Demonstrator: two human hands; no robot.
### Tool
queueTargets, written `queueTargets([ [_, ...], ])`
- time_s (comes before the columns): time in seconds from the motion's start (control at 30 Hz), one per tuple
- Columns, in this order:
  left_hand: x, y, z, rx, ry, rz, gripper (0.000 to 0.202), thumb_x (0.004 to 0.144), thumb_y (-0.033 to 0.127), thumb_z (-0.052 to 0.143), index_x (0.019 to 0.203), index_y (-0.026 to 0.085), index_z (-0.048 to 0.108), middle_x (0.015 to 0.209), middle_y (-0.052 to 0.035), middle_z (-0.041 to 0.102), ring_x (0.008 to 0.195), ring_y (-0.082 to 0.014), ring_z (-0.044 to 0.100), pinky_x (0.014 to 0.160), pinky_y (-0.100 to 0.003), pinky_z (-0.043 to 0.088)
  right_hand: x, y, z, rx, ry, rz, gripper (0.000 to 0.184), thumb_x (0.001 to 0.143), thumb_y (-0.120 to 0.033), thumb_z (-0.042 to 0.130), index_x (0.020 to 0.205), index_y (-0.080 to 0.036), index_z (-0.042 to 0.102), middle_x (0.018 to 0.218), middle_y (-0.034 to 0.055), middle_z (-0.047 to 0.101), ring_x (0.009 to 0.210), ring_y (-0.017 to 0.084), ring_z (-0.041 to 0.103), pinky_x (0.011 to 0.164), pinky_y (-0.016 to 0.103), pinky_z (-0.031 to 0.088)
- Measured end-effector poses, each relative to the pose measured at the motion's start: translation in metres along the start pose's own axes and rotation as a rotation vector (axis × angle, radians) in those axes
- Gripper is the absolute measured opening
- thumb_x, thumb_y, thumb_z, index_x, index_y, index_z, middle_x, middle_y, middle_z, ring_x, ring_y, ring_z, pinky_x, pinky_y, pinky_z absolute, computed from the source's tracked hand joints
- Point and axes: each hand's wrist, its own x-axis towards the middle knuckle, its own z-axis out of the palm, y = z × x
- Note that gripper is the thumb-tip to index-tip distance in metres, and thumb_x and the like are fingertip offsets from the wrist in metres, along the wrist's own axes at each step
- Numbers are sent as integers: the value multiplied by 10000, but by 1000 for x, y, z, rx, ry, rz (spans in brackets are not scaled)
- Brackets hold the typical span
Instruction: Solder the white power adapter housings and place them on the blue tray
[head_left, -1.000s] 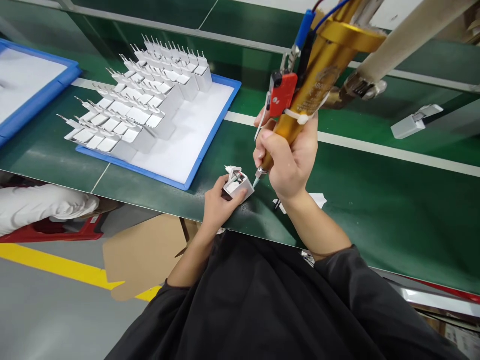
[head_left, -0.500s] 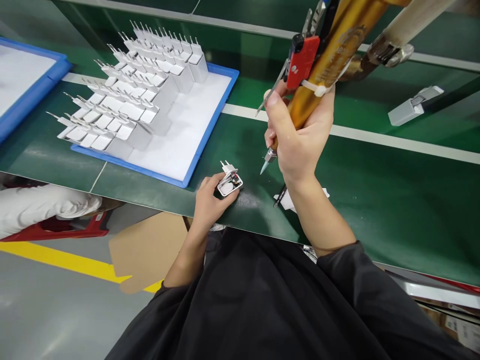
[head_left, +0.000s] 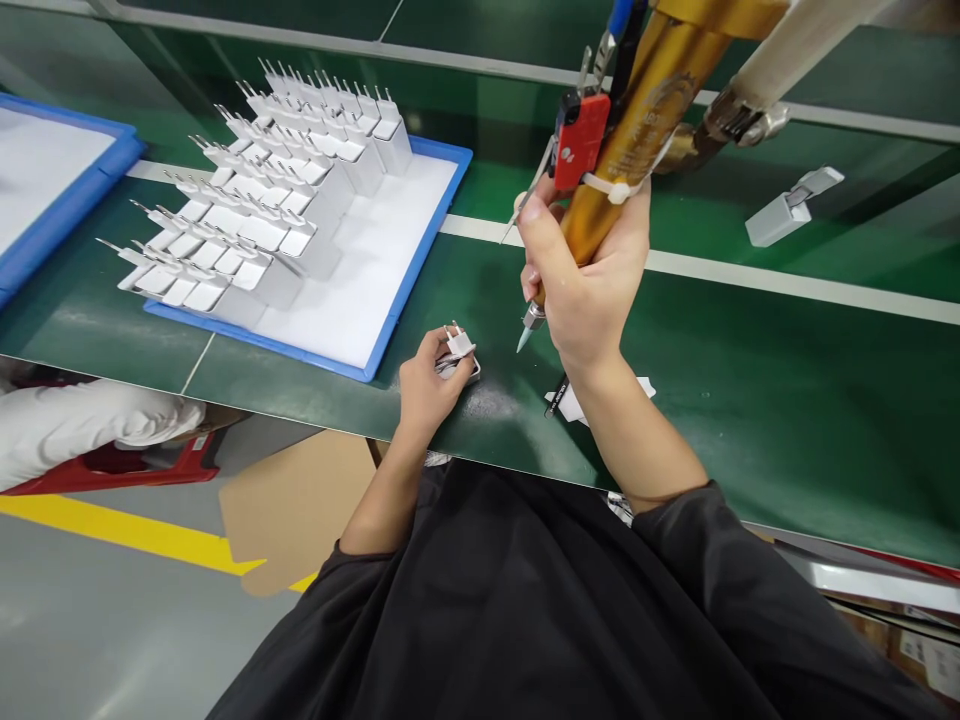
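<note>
My left hand (head_left: 424, 388) is closed around a small white charger plug (head_left: 457, 352) with two metal prongs, resting it on the green belt (head_left: 750, 400) near the front edge. My right hand (head_left: 589, 275) grips a gold-coloured dispensing tool (head_left: 637, 110) with a red clip and a pointed tip. The tip hangs a short way right of the plug, lifted clear of it.
A blue-edged white tray (head_left: 390, 290) holds several rows of white plugs (head_left: 262, 200) at the left. A second blue tray (head_left: 52, 190) lies at the far left. One loose plug (head_left: 787, 210) sits at the right. A white paper scrap (head_left: 574, 400) lies under my right wrist.
My right hand lifted the tool tip up and away from the plug. My left hand turned the plug over and closed more tightly around it.
</note>
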Motion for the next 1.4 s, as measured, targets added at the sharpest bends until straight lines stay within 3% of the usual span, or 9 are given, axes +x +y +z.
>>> queueTargets([
  [0.17, -2, -4, 4, 194, 104, 135, 378, 750, 160, 592, 1121, 225, 569, 1050, -26, 724, 971, -190, 682, 864, -303, 496, -2, 0, 0, -4, -25, 69, 471, 836, -621, 531, 1151, -320, 351, 889, -12, 612, 578, 57, 496, 516, 215, 473],
  [0.27, -2, -1, -5, 346, 2, 265, 380, 780, 153, 546, 1153, 204, 590, 1118, -60, 708, 1010, -234, 611, 893, -369, 446, -2, -2, 0, 17, -38, 110, 459, 834, -610, 540, 1135, -312, 362, 888, -16, 604, 554, 45, 478, 518, 218, 478],
  [0.37, -4, 3, -18, 414, -175, 346, 475, 872, 235, 489, 1346, 203, 493, 1241, -80, 652, 1047, -260, 549, 893, -403, 396, -2, -4, 0, 58, -30, 87, 418, 830, -593, 554, 1078, -309, 375, 859, -39, 581, 547, 35, 481, 521, 216, 479],
  [0.47, -7, 4, -25, 403, -217, 360, 483, 955, 317, 420, 1423, 195, 424, 1195, -86, 665, 1045, -240, 542, 902, -383, 396, -2, -3, 0, 80, -23, 46, 391, 830, -574, 564, 1044, -305, 378, 847, -51, 571, 565, 32, 504, 523, 208, 476],
  [0.73, -9, -4, -17, 369, -98, 319, 308, 908, 404, 571, 1141, 204, 589, 1088, -68, 704, 943, -180, 660, 859, -278, 487, -2, -1, 0, 51, -45, 72, 402, 838, -585, 545, 1078, -309, 378, 885, -40, 584, 609, 53, 542, 584, 249, 525],
  [0.9, -11, -3, -16, 320, -105, 318, 288, 894, 396, 599, 1111, 210, 562, 1090, -47, 712, 944, -161, 675, 855, -254, 495, -3, -2, 0, 39, -48, 77, 399, 846, -582, 534, 1079, -301, 373, 889, -42, 585, 622, 50, 553, 603, 247, 531],
  [1.1, -9, 1, -25, 273, -182, 310, 248, 908, 372, 574, 1097, 213, 548, 1090, -37, 714, 927, -149, 679, 837, -252, 503, -3, -14, -3, -114, -138, 197, 383, 917, -547, 408, 1190, -291, 325, 1045, 12, 602, 820, 83, 634, 737, 258, 563],
  [1.23, -5, -3, -26, 349, -231, 358, 267, 921, 381, 555, 1126, 211, 532, 1071, -41, 701, 934, -165, 666, 848, -273, 501, -1, -18, -3, -94, -134, 226, 350, 918, -502, 437, 1170, -289, 319, 1048, 10, 603, 811, 86, 631, 752, 265, 563],
  [1.4, -6, -5, -25, 640, -287, 416, 448, 938, 462, 496, 1286, 185, 440, 1112, -103, 655, 983, -240, 639, 761, -329, 509, 3, -14, -6, -109, -136, 208, 313, 917, -443, 469, 1143, -280, 324, 1020, 5, 598, 766, 75, 609, 755, 262, 560],
])
